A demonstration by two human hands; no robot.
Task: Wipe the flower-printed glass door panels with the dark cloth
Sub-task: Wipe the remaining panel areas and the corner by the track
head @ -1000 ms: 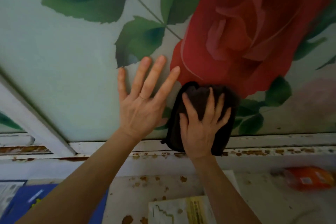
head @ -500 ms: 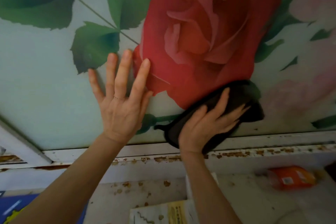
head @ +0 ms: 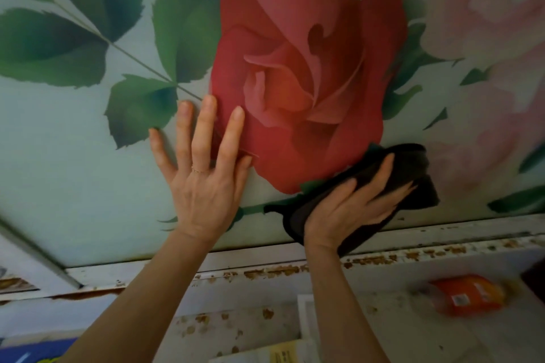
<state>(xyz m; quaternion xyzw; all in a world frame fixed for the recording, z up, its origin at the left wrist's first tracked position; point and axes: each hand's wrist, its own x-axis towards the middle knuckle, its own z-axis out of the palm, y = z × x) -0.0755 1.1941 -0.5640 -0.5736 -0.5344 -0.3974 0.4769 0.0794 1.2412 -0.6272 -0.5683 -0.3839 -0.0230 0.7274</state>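
The glass door panel [head: 73,156] fills the upper view, printed with a large red rose, green leaves and pale pink flowers at the right. My left hand [head: 203,183] lies flat on the glass with fingers spread, its fingertips on the rose's left edge. My right hand [head: 351,209] presses the dark cloth [head: 413,174] against the glass just below and right of the rose, fingers straight and pointing right. The cloth is folded, and part of it hangs over the panel's lower edge.
A white frame [head: 442,236] with rusty, flaking paint runs under the panel. Below it lies a stained white surface with an orange packet [head: 469,295] at the right, a yellow-and-white paper [head: 283,354] at the bottom and something blue [head: 29,351] at the bottom left.
My right hand has slid the cloth rightward along the bottom of the panel and turned its fingers to the right. My left hand has stayed flat on the glass.
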